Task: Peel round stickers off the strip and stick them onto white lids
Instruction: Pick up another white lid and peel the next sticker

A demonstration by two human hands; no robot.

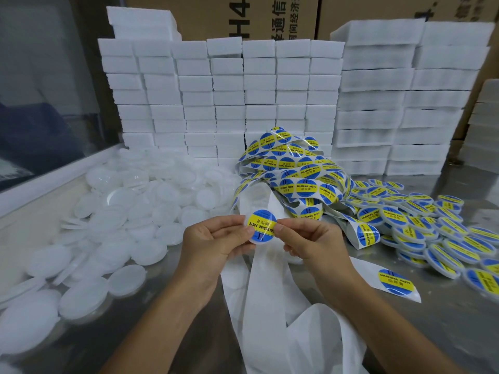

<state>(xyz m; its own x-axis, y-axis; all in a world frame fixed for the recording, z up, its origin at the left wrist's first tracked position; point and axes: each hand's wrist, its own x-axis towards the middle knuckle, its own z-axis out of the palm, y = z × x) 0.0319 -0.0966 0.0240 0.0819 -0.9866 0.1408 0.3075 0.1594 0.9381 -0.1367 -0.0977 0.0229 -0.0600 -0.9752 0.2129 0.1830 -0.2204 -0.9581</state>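
Nearest to us, both forearms reach forward over the metal table (pixel 445 306), converging so the hands meet in the middle. Below and between the wrists, the spent white backing strip (pixel 267 298) trails down in loose folds toward us.

Our left hand (pixel 213 244) is turned palm inward, fingers curled, with thumb and fingertips pinching the left edge of a white lid (pixel 256 240). Our right hand (pixel 310 245) mirrors it, fingers curled, its thumb and forefinger gripping the lid's right edge and touching the rim of the round sticker (pixel 262 225) that sits on the lid's face. The sticker is blue with a yellow band, and the lid is held up off the table, tilted toward us.

Just right of the right hand lies a strip end carrying one sticker (pixel 395 282). Farther right, finished lids with stickers (pixel 437 238) spread in an overlapping pile. Left of the left hand, bare white lids (pixel 113 228) heap across the table.

Beyond the hands, the tangled sticker strip (pixel 291 171) rises in coils. Behind it stand stacks of white foam blocks (pixel 229 90), with cardboard boxes (pixel 243 14) at the very back.
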